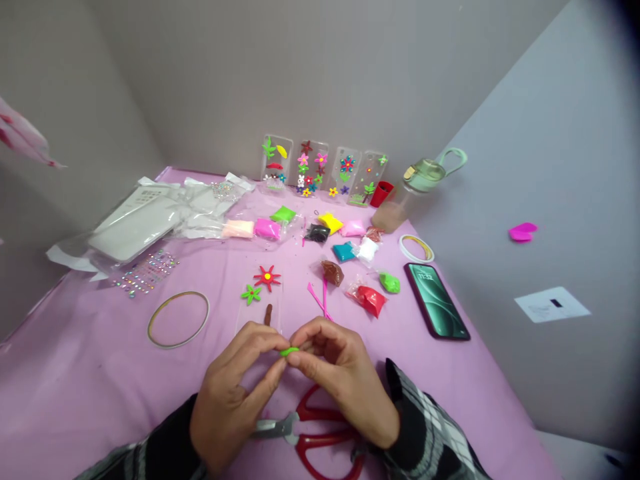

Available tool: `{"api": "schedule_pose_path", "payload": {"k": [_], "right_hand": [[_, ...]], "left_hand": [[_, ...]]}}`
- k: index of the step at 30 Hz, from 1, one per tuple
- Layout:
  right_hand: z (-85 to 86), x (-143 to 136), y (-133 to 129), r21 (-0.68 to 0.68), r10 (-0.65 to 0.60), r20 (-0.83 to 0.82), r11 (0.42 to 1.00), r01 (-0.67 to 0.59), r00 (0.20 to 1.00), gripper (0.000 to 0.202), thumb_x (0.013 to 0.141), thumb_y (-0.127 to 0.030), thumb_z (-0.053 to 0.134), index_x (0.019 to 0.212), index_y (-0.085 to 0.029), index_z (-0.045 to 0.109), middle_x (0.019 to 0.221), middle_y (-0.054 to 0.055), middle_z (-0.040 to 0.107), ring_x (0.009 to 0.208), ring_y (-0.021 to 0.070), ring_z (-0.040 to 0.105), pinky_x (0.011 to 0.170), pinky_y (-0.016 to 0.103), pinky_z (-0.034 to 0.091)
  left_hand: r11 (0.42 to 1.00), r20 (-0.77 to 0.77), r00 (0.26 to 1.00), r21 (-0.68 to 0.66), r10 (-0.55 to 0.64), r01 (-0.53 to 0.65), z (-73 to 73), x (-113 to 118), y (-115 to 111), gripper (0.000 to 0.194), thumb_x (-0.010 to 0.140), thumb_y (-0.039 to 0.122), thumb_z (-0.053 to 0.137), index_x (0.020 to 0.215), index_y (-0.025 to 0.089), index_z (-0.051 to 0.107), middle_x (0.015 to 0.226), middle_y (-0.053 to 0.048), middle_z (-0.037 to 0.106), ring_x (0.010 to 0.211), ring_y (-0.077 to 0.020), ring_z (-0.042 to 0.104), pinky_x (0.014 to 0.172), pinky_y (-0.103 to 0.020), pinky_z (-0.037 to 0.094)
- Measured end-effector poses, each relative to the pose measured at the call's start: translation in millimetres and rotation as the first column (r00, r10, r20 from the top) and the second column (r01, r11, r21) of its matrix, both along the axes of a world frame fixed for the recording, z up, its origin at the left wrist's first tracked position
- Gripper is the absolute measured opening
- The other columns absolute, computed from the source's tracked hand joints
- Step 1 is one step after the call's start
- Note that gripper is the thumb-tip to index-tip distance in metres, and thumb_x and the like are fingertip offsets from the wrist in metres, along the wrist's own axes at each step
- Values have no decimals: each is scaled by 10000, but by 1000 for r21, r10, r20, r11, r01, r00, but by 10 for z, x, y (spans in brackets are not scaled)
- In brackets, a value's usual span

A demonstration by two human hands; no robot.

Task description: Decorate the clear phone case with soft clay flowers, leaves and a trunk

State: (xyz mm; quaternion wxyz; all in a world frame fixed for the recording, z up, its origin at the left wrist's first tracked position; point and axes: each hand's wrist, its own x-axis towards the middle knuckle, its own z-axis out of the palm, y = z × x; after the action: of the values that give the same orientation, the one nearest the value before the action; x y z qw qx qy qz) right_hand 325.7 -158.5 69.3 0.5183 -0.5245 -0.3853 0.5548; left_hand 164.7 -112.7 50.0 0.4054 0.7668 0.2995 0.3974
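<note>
A small piece of bright green clay is pinched between the fingertips of both hands. My left hand grips its left end with thumb and fingers. On the other end, the thumb and forefinger of my right hand are closed. Just beyond the hands lies a clear phone case, bearing a red clay flower with a yellow centre, a green clay flower and a brown clay strip. Under my right hand and wrist lie red-handled scissors, partly hidden.
Several wrapped clay packets, including red and brown, lie mid-table near pink sticks. Decorated cases lean on the back wall. A bottle, phone and tape roll stand right; a ring and packaging lie left.
</note>
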Motion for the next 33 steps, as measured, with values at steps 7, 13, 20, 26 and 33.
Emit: {"api": "schedule_pose_path", "payload": {"k": [7, 13, 20, 26, 33], "right_hand": [[-29, -16, 10, 6, -23, 35, 1000, 23, 999, 198, 742, -298, 804, 781, -171, 657, 695, -34, 609, 647, 107, 528, 650, 239, 434], [-59, -16, 19, -48, -36, -31, 998, 34, 999, 297, 704, -376, 837, 742, -170, 627, 634, -50, 564, 579, 92, 479, 585, 231, 391], [-35, 39, 38, -81, 15, -142, 996, -27, 990, 351, 638, -371, 882, 759, -170, 620, 646, -49, 586, 583, 87, 496, 587, 223, 393], [-94, 33, 56, -116, 15, -149, 993, -32, 989, 354, 638, -386, 878, 760, -175, 621, 658, -48, 601, 592, 92, 514, 594, 226, 406], [-50, -11, 24, -13, -28, 42, 1000, 29, 999, 212, 768, -328, 777, 759, -174, 631, 685, -29, 594, 624, 108, 515, 599, 237, 409]], "left_hand": [[994, -34, 998, 98, 46, -42, -9, 23, 9, 188, 896, 101, 565, 994, 252, 619, 925, 11, 645, 892, -115, 646, 824, -147, 487], [980, -43, 999, 198, 17, -9, -37, 2, 23, 215, 882, 82, 573, 1001, 251, 635, 897, -4, 673, 849, -149, 657, 792, -200, 513], [992, -39, 999, 128, 29, -23, 19, 11, 0, 178, 883, 85, 580, 956, 230, 653, 870, -16, 678, 817, -153, 670, 745, -213, 528], [996, -75, 997, 91, 24, -17, -8, 14, 15, 169, 862, 50, 589, 924, 198, 642, 851, -16, 659, 804, -138, 658, 741, -213, 519], [981, -67, 996, 191, 51, -37, -41, -6, 7, 194, 885, 37, 569, 992, 190, 622, 884, -24, 661, 841, -139, 650, 778, -222, 511]]}}
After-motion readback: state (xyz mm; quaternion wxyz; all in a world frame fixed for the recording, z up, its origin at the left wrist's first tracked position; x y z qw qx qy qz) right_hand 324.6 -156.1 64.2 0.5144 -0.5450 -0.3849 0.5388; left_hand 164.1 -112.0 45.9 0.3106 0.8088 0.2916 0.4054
